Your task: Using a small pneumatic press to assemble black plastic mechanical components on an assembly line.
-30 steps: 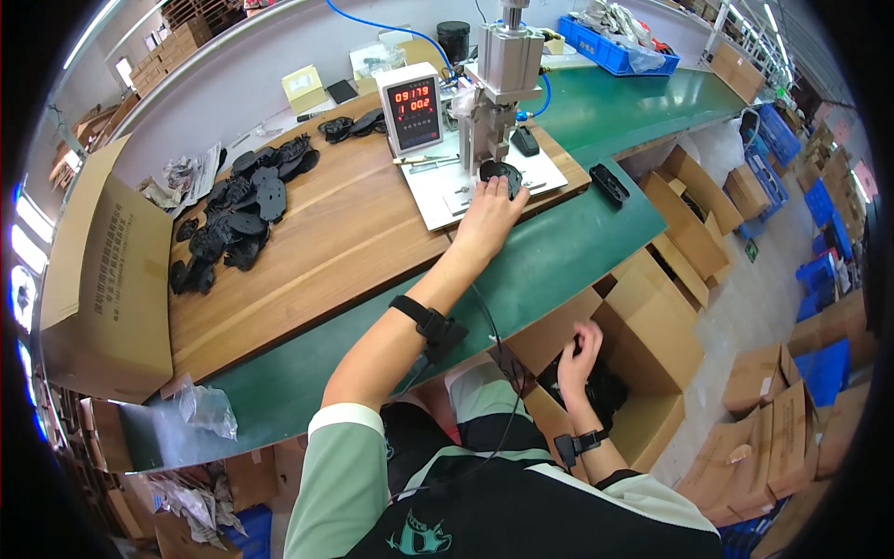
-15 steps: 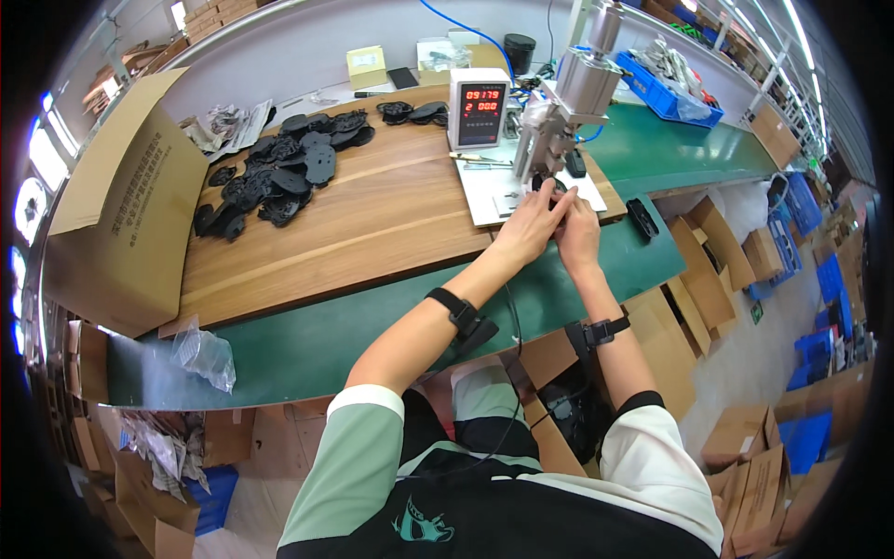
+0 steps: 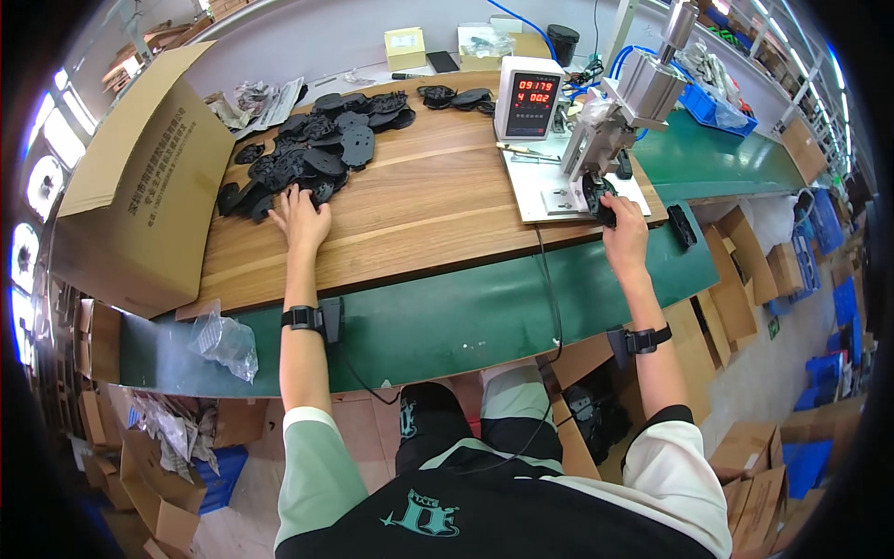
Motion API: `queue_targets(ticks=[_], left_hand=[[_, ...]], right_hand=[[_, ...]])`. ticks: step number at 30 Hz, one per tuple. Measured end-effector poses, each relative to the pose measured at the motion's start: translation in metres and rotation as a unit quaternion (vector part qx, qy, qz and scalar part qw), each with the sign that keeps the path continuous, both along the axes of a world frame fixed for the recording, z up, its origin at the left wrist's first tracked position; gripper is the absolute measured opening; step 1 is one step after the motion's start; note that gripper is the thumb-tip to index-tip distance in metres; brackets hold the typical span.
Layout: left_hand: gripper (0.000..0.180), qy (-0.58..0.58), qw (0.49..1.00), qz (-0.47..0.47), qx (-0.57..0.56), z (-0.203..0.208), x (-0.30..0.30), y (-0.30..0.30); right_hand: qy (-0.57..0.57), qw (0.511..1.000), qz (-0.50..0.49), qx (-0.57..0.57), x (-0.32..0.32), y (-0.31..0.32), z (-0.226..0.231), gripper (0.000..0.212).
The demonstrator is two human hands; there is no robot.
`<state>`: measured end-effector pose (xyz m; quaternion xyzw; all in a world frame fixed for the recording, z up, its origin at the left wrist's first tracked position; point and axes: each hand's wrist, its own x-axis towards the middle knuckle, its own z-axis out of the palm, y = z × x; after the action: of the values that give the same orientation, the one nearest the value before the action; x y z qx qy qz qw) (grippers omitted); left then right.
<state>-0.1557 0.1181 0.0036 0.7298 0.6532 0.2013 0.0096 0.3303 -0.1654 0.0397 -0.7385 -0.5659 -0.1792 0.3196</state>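
Observation:
My left hand (image 3: pixel 305 225) reaches to the near edge of a heap of flat black plastic parts (image 3: pixel 326 160) on the wooden board. Its fingers are apart and touch the nearest parts; whether any is gripped does not show. Over on the right, my right hand (image 3: pixel 628 233) pinches the edge of a dark rounded plastic part (image 3: pixel 598 197). That part stands tilted under the head of a small metal press (image 3: pixel 605 130), above its white base plate (image 3: pixel 533 200). A white counter box (image 3: pixel 529 98) with red lit digits stands beside the press.
A tall cardboard box (image 3: pixel 154 196) flanks the heap on the left. A few more black parts (image 3: pixel 456 98) lie toward the back. A clear plastic bag (image 3: pixel 226 347) rests on the green table edge; a black piece (image 3: pixel 682 226) sits right of the press. A cable hangs over the front edge.
My left hand has left the press and moved far left to the heap. My right hand has drawn slightly back, and the dark part now shows in its fingers. The lit digits differ.

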Motion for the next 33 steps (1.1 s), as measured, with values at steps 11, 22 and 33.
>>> queue_targets(ticks=[11, 22, 33], left_hand=[[0.043, -0.022, 0.963, -0.264, 0.048, 0.013, 0.07, -0.124], [0.06, 0.016, 0.89, -0.45, 0.075, 0.012, 0.085, -0.194], [0.045, -0.129, 0.845, -0.504, 0.123, 0.037, 0.217, -0.208]], right_hand=[[0.0, 1.0, -0.027, -0.009, 0.002, -0.005, -0.001, 0.047], [0.006, 1.0, -0.016, -0.001, -0.002, 0.0, 0.003, 0.038], [0.068, 0.997, -0.031, 0.001, 0.008, -0.008, 0.017, 0.031]])
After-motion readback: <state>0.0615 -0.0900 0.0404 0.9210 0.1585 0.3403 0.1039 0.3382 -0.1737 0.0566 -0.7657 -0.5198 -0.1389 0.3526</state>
